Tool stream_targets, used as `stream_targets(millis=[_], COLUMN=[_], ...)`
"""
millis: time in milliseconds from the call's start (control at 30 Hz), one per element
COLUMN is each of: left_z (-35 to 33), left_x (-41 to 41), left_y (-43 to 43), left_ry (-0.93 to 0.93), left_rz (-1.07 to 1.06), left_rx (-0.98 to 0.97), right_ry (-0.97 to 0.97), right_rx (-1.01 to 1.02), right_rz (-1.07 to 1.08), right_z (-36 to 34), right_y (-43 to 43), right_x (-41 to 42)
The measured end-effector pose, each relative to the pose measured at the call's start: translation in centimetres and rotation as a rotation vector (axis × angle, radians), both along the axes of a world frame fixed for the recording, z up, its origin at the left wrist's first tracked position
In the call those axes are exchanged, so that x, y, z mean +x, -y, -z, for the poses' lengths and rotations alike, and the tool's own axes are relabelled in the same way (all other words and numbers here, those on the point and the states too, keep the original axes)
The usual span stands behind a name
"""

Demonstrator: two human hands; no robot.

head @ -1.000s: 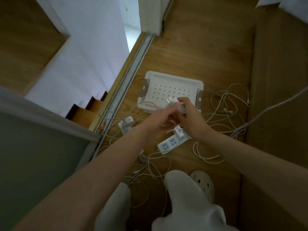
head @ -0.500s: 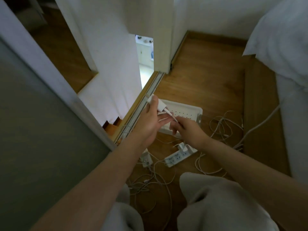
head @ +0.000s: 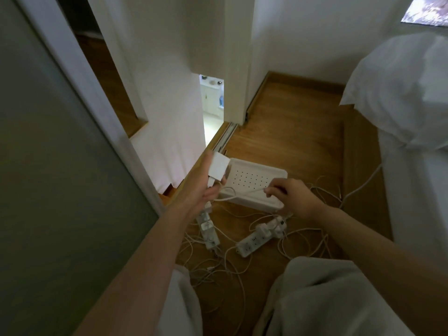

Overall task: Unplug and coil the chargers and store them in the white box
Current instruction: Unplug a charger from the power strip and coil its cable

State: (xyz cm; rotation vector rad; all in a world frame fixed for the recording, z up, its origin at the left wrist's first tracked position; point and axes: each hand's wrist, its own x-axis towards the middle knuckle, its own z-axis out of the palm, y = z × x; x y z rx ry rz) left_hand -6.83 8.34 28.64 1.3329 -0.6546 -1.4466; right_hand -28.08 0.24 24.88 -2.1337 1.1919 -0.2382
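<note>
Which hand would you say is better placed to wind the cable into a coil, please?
Right hand: it pinches the cable stretched from the charger, which the left hand holds.

I can read no text, label, brand or number anywhere here. The charger brick (head: pixel 219 169) held in my left hand (head: pixel 202 190) turns a plain white face to me. Any markings on the two power strips (head: pixel 252 241) on the floor are too small and blurred to make out.
</note>
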Motion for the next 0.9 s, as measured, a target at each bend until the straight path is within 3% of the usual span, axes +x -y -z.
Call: stream_targets(millis=[133,300,467,600,667,733,767,833,900], left_z=[0.3,0.3,0.3,0.5,0.4,0.6,0.6,0.7,0.8], left_x=[1.0,1.5,1.6,1.0,0.8,1.0,1.2,1.9,2.3], left_y=[-1.6,-2.9,-3.7,-4.3,-4.5,-4.5,-4.4,-4.3,-4.3], left_ry=[-0.087,-0.101,-0.147,-0.072,0.062,0.197,0.237,0.292,0.339], left_rz=[0.113,0.180,0.245,0.312,0.204,0.061,0.002,-0.054,-0.053], left_rx=[-0.002,0.037,0.016,-0.093,-0.105,-0.106,-0.109,-0.117,-0.117], right_ry=[-0.016,-0.258,-0.255,-0.350,-0.182,0.129,0.196,0.138,-0.110], right_rx=[-0.117,-0.415,-0.322,-0.420,-0.256,0.129,0.268,0.317,0.127], right_rz=[-0.041,-0.108,-0.153,-0.095,-0.047,-0.064,-0.105,-0.160,-0.166], right_z=[-3.8,-9.0,-11.0,-10.5,-11.4,-12.9,-13.2,-12.2,-10.2], right_y=[-0.9,-1.0,-1.4,-2.6,-3.5,-4.7,-5.2,-5.7,-5.3], right_x=[1.3,3.2,3.5,3.4,3.4,3.2,3.0,1.8,0.2])
